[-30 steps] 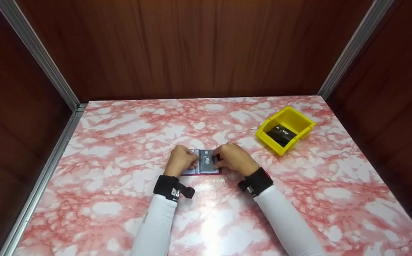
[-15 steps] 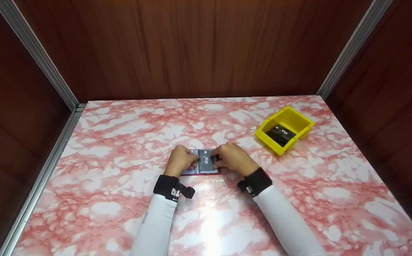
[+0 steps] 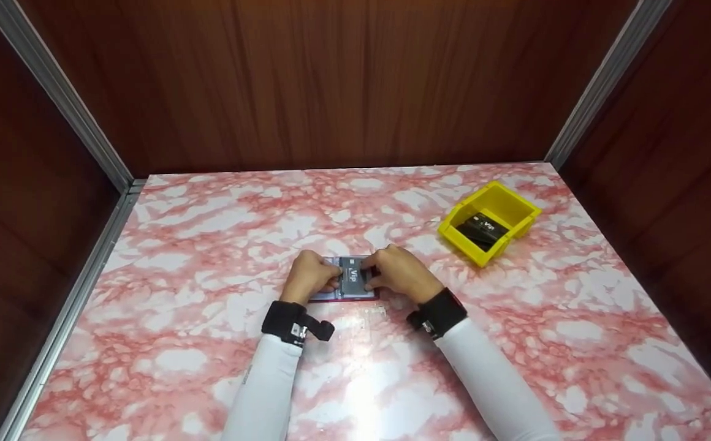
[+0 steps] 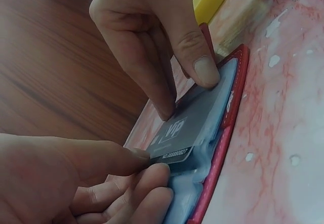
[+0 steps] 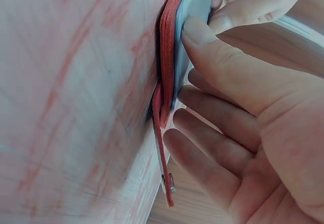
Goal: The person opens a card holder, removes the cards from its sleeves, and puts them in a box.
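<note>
A card holder [image 3: 358,299] with a red stitched cover and clear plastic sleeves lies opened flat on the table. A dark grey card [image 3: 350,283] printed "Vip" sits mostly inside one sleeve, its numbered end sticking out towards the left hand in the left wrist view. My left hand [image 3: 309,274] pinches that end between thumb and forefinger. At the right, my right hand [image 3: 406,273] holds the sleeve, thumb on the near edge and a forefinger at the far edge. In the right wrist view, the thumb [image 5: 200,31] presses the sleeve's side and the other fingers spread behind it.
A yellow bin [image 3: 528,222] with black cards [image 3: 484,230] in it stands at the back right of the marbled table [image 3: 220,220]. Brown wood-grain panels [image 3: 331,86] enclose the back and sides. The holder's strap [image 5: 163,168] with a metal snap sticks out near the right hand.
The card and both hands keep nearly the same places on the holder. The right hand's fingers have shifted slightly left over the card; the head view has also drifted a little.
</note>
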Available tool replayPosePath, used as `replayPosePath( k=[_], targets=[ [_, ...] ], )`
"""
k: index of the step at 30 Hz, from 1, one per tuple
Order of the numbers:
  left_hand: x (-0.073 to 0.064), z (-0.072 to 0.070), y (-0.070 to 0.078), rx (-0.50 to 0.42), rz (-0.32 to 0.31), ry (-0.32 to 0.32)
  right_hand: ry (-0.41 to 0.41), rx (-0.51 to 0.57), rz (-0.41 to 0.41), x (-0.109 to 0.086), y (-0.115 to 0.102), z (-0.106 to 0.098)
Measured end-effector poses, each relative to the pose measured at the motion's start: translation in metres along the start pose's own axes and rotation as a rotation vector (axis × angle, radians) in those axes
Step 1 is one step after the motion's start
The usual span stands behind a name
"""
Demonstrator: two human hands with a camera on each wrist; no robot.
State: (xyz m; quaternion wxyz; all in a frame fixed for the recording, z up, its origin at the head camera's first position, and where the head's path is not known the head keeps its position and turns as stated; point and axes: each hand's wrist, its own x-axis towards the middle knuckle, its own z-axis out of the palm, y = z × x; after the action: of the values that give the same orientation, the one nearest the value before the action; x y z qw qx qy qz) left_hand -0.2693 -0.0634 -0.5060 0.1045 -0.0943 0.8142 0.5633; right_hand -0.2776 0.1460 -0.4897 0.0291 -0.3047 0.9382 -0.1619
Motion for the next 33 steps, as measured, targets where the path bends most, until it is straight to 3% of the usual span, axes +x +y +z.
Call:
replayPosePath(
  k=[17,33],
  targets=[
    [-0.0027,-0.0025,-0.0046,-0.167,0.01,-0.084,-0.027,-0.016,0.002,-0.0005,-0.0041,0.0004],
    [0.0002,-0.0038,-0.0047,-0.177,-0.003,-0.125,-0.044,-0.009,0.021,-0.0005,-0.0025,0.0001]
  ],
)
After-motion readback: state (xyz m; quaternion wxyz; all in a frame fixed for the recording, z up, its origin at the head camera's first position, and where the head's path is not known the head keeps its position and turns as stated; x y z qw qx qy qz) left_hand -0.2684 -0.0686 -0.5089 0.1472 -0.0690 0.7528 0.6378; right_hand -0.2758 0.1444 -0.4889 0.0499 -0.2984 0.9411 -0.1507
